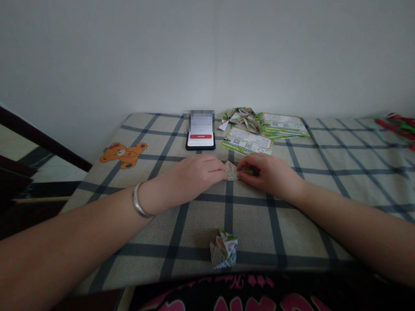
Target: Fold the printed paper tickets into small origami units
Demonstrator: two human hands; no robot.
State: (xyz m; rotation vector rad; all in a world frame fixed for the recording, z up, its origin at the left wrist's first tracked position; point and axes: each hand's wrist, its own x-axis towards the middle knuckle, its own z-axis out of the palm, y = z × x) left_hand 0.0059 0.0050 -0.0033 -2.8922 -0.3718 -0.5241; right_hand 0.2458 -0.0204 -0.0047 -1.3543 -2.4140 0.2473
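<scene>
A small piece of printed paper (231, 171), folded to a point at the top, lies on the checked tablecloth between my two hands. My left hand (202, 175) lies low over the cloth, its fingers together and their tips on the paper's left edge. With thumb and fingers curled in a pinch, my right hand (267, 172) grips the paper's right side. Part of the paper is hidden behind the right fingers. Closer to me stands a folded paper shape (224, 249) with several pointed flaps, touched by neither hand.
A phone (200, 141) with a lit screen lies beyond my left hand. Printed leaflets (282, 124), a single leaflet (248, 140) and a pile of folded paper pieces (240, 119) lie near the wall. A bear picture (123, 154) is at the left; red and green items (397, 127) are far right.
</scene>
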